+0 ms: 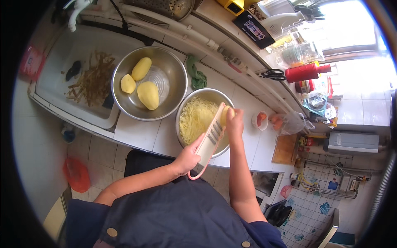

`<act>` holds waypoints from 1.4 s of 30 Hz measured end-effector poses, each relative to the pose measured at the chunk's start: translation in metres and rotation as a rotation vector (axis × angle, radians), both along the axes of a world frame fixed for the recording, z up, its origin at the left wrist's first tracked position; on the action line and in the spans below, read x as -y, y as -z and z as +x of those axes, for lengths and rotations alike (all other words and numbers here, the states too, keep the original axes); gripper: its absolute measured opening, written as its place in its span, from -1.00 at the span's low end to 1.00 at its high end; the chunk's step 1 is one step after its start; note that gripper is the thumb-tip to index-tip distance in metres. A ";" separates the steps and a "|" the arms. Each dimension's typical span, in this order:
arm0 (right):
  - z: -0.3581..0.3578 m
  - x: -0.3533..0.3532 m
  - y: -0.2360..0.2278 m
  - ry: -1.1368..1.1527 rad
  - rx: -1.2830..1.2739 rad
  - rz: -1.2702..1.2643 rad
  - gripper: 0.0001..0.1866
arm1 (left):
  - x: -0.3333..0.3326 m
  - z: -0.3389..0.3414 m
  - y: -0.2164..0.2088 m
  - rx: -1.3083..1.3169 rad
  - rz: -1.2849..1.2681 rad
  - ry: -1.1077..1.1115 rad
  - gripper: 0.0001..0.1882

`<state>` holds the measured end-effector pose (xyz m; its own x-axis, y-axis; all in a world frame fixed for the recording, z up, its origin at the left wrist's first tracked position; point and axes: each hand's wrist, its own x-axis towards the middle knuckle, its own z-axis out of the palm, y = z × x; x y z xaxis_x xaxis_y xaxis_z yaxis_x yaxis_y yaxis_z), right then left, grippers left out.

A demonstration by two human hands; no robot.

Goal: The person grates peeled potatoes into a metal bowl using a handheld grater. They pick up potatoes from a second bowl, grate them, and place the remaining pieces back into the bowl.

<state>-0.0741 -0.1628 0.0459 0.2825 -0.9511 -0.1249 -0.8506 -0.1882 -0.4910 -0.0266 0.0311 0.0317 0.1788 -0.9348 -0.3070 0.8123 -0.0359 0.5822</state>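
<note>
My left hand [187,160] is closed around the lower part of a white grater [205,149] with a pink rim. The grater slants over a steel bowl [178,131], its upper end above the bowl's inside. In my right hand [235,125] is a peeled potato [225,115], pressed against the grater's upper part; my fingers cover much of it. Thin pale-yellow potato shreds [197,117] heap up in the bowl below. To the left, a larger steel bowl [172,108] holds peeled potatoes [149,95], two smaller and one large.
A white sink [49,82] with brown peelings [97,78] lies at the left. A green cloth [196,73] sits behind the bowls. To the right are a small white bowl [260,120] with reddish pieces, a plastic bag [291,123] and a wooden cutting board [284,149]. Pipes run along the wall.
</note>
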 end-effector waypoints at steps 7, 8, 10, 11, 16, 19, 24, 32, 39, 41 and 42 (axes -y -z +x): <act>-0.031 -0.057 0.021 -0.319 0.123 -0.189 -0.57 | 0.002 0.013 0.005 -0.102 0.086 -0.007 -0.16; -0.029 -0.059 0.015 -0.243 0.131 -0.116 -0.57 | 0.003 0.012 0.005 -0.105 0.072 -0.016 -0.15; -0.025 -0.062 0.000 -0.092 0.148 0.029 -0.57 | 0.004 0.009 0.006 -0.109 0.050 -0.031 -0.15; -0.026 -0.064 -0.002 -0.104 0.136 0.004 -0.57 | 0.005 0.007 0.007 -0.109 0.046 -0.036 -0.14; -0.055 -0.128 0.003 -0.294 0.050 -0.154 -0.56 | 0.008 0.009 0.007 -0.143 0.078 -0.150 -0.14; -0.056 -0.136 -0.005 -0.186 0.029 -0.042 -0.56 | 0.006 0.008 0.009 -0.198 0.090 -0.181 -0.15; -0.046 -0.125 -0.006 -0.154 0.100 -0.075 -0.54 | 0.007 0.008 0.007 -0.099 0.046 -0.157 -0.15; -0.055 -0.126 -0.009 -0.143 0.091 -0.029 -0.54 | 0.002 0.008 -0.003 -0.043 0.014 -0.078 -0.15; -0.031 -0.034 0.007 -0.007 -0.025 -0.184 -0.59 | -0.007 -0.009 -0.011 -0.074 0.019 0.095 -0.15; -0.033 -0.025 -0.003 0.027 -0.010 -0.076 -0.59 | -0.005 -0.009 -0.010 -0.061 0.034 0.073 -0.15; -0.030 -0.024 -0.007 0.042 0.000 -0.021 -0.59 | -0.002 -0.009 -0.003 -0.040 0.052 0.035 -0.15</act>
